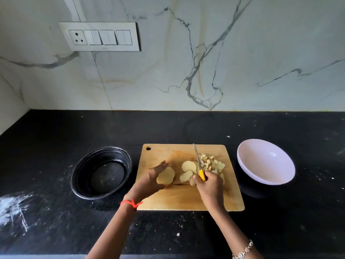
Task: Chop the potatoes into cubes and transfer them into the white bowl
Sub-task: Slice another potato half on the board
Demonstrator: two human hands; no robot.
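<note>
The potato is all on the wooden cutting board point(183, 199): a heap of potato cubes point(211, 162) lies at the board's far right part, two pale potato slices point(189, 166) lie just left of the heap, overlapping one another, and a larger potato piece point(165, 176) with its cut face up sits further left, near the board's left edge. The left hand point(149, 181) has its fingers stretched out nearly straight and laid along the left side of that piece, with the thumb tip showing at its near edge; whether the piece is lifted off the board cannot be told. The right hand point(210, 186) has its fingers curled tight round the yellow handle of a knife point(198, 161), whose narrow blade points away from the person and runs between the slices and the cube heap, its tip near the board's far edge. The white bowl point(257, 176) stands just right of the board, apart from it, with nothing visible inside. A black bowl point(82, 176) stands just left of the board. Everything rests on a black counter point(56, 131) flecked with pale crumbs, with a white powdery smear point(11, 206) at its left edge. A red thread point(130, 203) circles the left wrist and a bracelet point(243, 251) the right. Behind rises a veined marble wall point(242, 53) bearing a switch panel point(99, 36)
</note>
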